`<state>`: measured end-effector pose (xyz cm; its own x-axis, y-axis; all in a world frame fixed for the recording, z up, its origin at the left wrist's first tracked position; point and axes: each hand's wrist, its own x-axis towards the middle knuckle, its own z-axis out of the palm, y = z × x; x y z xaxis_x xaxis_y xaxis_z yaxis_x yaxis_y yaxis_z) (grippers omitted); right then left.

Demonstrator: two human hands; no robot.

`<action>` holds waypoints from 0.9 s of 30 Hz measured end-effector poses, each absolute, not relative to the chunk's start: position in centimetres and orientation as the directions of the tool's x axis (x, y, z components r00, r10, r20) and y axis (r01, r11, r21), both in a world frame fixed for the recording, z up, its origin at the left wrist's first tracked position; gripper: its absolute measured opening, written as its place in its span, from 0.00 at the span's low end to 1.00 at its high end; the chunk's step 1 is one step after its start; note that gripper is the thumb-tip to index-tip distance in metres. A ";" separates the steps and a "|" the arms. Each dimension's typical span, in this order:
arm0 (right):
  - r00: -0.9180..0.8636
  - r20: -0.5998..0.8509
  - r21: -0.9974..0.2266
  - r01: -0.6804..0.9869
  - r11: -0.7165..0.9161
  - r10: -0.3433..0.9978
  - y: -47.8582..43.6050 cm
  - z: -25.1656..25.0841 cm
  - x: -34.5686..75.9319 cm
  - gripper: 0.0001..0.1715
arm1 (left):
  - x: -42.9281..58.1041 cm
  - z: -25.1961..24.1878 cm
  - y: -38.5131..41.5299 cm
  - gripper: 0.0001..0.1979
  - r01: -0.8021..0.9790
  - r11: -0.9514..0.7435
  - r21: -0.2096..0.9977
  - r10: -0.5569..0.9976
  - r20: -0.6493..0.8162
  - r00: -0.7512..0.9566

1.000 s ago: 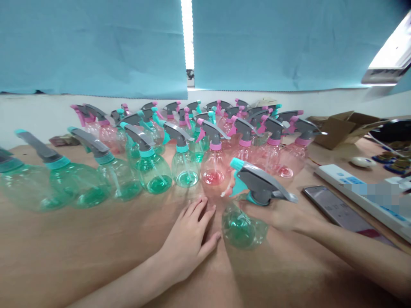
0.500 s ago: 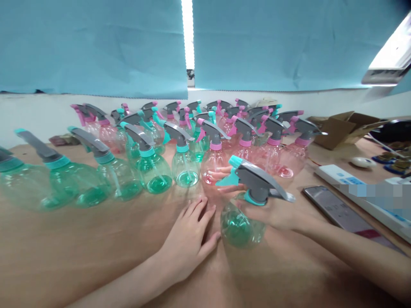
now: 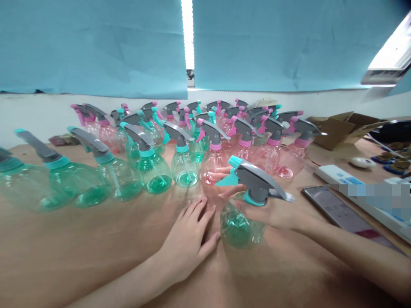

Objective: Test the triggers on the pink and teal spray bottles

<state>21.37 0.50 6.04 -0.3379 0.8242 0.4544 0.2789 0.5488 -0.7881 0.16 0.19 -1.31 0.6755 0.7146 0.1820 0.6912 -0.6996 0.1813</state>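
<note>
Nearest me stands a green spray bottle (image 3: 240, 229) with a grey trigger head and turquoise nozzle, tilted slightly. My right hand (image 3: 272, 214) reaches around its shoulder from the right, closed on it below the collar; the fingers show partly behind the trigger. Just left of that bottle, my left hand (image 3: 188, 233) lies flat on the table, fingers stretched out and nothing in them. Beyond the hands are a small green spray bottle (image 3: 185, 171) and a pink spray bottle (image 3: 214, 160), both upright at the front of the group.
Several more green and pink spray bottles crowd the back of the wooden table (image 3: 96, 248). To the right lie a phone (image 3: 330, 205), a white power strip (image 3: 340, 176), a white mouse (image 3: 362, 162) and an open cardboard box (image 3: 343, 128). Blue curtains (image 3: 96, 47) hang behind.
The fingers of my right hand have shifted very slightly behind the trigger. The bottles and my left hand have stayed in place.
</note>
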 end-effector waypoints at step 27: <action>-0.371 0.502 -0.740 0.282 0.610 0.781 0.7 6.1 21.3 0.07 | 0.2 -1.3 0.2 0.26 0.689 -0.704 0.171 0.710 0.164 0.685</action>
